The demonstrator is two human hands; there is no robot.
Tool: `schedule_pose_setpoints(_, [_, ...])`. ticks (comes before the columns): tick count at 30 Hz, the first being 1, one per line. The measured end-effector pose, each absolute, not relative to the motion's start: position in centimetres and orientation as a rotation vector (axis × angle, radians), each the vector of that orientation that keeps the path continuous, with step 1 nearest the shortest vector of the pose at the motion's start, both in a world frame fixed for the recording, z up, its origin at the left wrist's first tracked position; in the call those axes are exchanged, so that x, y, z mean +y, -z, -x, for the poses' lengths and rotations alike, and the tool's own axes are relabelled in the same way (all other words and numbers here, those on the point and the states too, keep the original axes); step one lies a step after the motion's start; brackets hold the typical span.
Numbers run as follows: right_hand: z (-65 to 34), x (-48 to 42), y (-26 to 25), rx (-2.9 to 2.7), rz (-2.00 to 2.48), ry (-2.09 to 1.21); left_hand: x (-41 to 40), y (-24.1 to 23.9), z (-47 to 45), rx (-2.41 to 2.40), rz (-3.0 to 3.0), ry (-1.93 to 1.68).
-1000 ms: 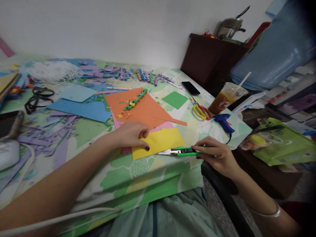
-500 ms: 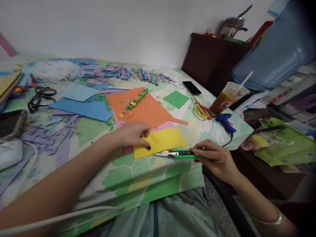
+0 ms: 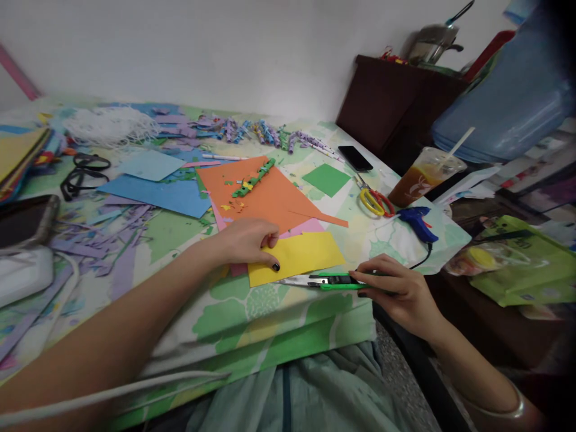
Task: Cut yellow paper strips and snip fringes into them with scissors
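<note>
Yellow paper (image 3: 310,255) touches left hand (image 3: 252,241), grip not clear; right hand (image 3: 396,288), at four o'clock, clamps green cutter (image 3: 335,281) near table edge (image 3: 292,307)

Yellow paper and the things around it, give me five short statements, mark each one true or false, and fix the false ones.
1. The right hand holds the glue gun. False: it holds the cutter.
2. The left hand touches the yellow paper. True.
3. Some pink paper shows between the yellow paper and the orange paper. True.
4. The cup is empty. False: it has a brown drink in it.
5. In the picture, the green square is left of the scissors. True.
</note>
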State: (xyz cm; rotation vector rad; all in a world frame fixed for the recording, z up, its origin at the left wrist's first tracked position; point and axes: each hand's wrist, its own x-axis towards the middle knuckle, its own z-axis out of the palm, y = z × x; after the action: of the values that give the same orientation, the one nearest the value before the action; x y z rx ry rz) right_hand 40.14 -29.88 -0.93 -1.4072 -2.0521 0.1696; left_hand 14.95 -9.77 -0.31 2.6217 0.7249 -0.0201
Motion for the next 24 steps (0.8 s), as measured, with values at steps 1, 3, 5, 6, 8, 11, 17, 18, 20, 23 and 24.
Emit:
schedule_pose_setpoints(1, [-40.1,-29.9,0.9,-2.050,1.404,-0.169,-9.7,0.3,-15.0,0.719,-2.620,0.021])
schedule_pose_setpoints(3, [-40.0,-29.8,1.0,-2.049,1.382,-0.173,-9.7,0.4,-15.0,0.709,-2.620,0.018])
schedule_pose_setpoints(5, [-39.7,-29.7,1.0,-2.053,1.359,-0.189,-9.7,0.4,-14.9,0.702,-2.624,0.014])
schedule_pose_setpoints(6, [-39.6,-29.6,1.0,-2.056,1.352,-0.198,-9.7,0.4,-14.9,0.701,-2.626,0.013])
schedule_pose_setpoints(8, [-39.4,-29.5,1.0,-2.055,1.351,-0.211,-9.7,0.4,-14.9,0.700,-2.627,0.014])
schedule_pose_setpoints(11, [-39.3,-29.5,1.0,-2.044,1.362,-0.214,-9.6,0.4,-14.9,0.698,-2.626,0.012])
schedule_pose_setpoints(17, [-39.1,-29.5,1.1,-2.034,1.359,-0.233,-9.7,0.4,-14.9,0.698,-2.632,0.017])
schedule_pose_setpoints(18, [-39.1,-29.5,1.1,-2.033,1.361,-0.236,-9.7,0.3,-14.9,0.699,-2.633,0.017])
schedule_pose_setpoints(20, [-39.1,-29.5,1.0,-2.030,1.368,-0.232,-9.8,0.4,-14.8,0.700,-2.635,0.015])
schedule_pose_setpoints(23, [-39.0,-29.6,0.9,-2.026,1.381,-0.206,-9.7,0.5,-14.8,0.694,-2.640,0.010])
schedule_pose_setpoints(24, [-39.0,-29.6,0.9,-2.022,1.384,-0.198,-9.7,0.5,-14.8,0.692,-2.641,0.008])
